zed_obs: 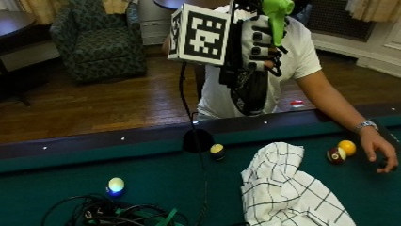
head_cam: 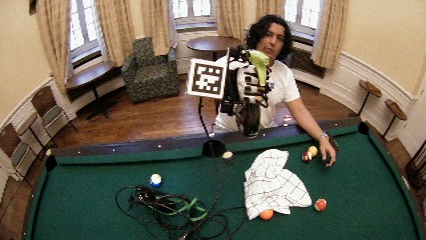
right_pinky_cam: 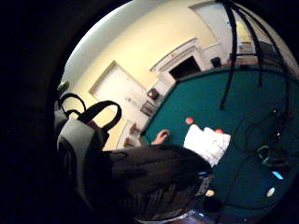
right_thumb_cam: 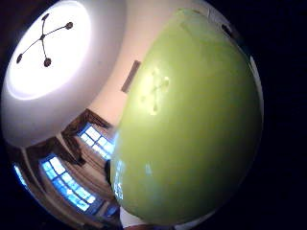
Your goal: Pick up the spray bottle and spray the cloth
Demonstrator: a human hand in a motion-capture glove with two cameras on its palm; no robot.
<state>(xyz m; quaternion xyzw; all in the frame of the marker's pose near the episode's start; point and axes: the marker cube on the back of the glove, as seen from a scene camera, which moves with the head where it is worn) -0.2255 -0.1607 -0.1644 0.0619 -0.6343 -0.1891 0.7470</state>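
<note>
In the outside view my gloved right hand [zed_obs: 252, 44] is raised at chest height and grips a spray bottle by its neck. The bottle's green head [zed_obs: 276, 13] sticks up above the fingers, and its dark body [zed_obs: 249, 94] hangs below. That head [right_thumb_cam: 192, 124] fills the thumb side palm view. The dark body [right_pinky_cam: 154, 182] shows close in the little finger side view. A white checked cloth [zed_obs: 285, 188] lies crumpled on the green pool table [zed_obs: 156, 174], below and to the right of the bottle. The cloth [right_pinky_cam: 208, 142] also shows from the palm.
The person's bare hand [zed_obs: 380, 151] rests on the felt beside an orange ball [zed_obs: 346, 147] and a maroon striped ball [zed_obs: 336, 155]. A dark striped ball [zed_obs: 217, 150] sits by the rail. A yellow and blue ball [zed_obs: 116, 185] lies near tangled cables [zed_obs: 106, 212].
</note>
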